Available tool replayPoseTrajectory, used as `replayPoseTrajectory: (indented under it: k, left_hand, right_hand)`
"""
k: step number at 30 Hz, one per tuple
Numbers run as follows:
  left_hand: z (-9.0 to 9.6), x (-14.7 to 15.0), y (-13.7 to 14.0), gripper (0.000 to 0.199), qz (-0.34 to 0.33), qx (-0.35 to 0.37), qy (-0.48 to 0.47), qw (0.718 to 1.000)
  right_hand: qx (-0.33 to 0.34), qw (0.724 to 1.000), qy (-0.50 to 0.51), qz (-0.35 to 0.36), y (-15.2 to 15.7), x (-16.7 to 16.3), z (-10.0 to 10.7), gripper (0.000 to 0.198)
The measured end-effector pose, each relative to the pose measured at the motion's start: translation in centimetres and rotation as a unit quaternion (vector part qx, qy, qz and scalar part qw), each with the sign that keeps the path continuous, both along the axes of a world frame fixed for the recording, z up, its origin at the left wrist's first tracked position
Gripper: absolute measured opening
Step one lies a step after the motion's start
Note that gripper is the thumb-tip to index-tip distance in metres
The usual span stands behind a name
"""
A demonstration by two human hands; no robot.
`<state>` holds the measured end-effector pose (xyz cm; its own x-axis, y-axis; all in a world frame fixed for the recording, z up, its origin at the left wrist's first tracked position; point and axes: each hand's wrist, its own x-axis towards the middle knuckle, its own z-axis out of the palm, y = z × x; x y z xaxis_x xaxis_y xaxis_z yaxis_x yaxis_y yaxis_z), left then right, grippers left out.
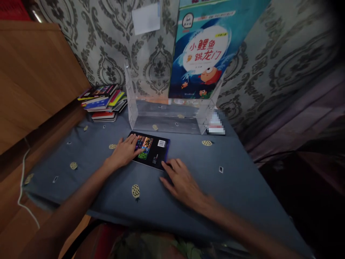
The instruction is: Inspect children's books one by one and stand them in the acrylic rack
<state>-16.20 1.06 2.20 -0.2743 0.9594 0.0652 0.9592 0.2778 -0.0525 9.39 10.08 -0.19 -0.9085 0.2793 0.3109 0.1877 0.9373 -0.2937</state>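
A thin black book (156, 153) lies flat on the table, with a colourful picture panel and a white barcode facing up. My left hand (124, 151) rests on its left part, fingers stretched out over the picture. At the book's near right corner is my right hand (183, 180), its fingers apart and the fingertips at the edge. Behind the book stands a clear acrylic rack (167, 124). A blue picture book (199, 54) with red Chinese characters and orange fish leans upright in the rack's right half.
A loose stack of books (104, 102) sits at the table's back left. A small blurred item (216, 126) lies right of the rack. The blue-grey tablecloth (107, 190) has pineapple prints. A wooden cabinet (35, 72) stands at left, with a white cable (23, 183) hanging below.
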Motion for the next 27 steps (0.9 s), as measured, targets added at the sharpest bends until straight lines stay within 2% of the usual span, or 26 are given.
replayPoseTrajectory:
  k: [4,7,21,27]
  left_hand:
    - [0.0,-1.7,1.3,0.055,-0.002,-0.004,-0.019,1.0]
    - [0.1,-1.8,1.4,0.055,0.001,0.0,-0.019,1.0]
    - [0.7,1.1,1.3,0.047,0.027,0.019,0.052,0.998]
    - [0.2,1.5,1.4,0.051,0.04,0.063,0.053,0.996]
  right_hand:
    - [-0.015,1.0,0.004,0.013,-0.4,-1.6,0.5,0.043]
    - [-0.018,1.0,0.004,0.023,-0.2,-1.6,0.5,0.041]
    - [-0.038,0.998,-0.005,0.044,2.2,-1.7,1.1,0.034]
    - [-0.07,0.996,0.022,0.052,2.9,-1.8,0.7,0.037]
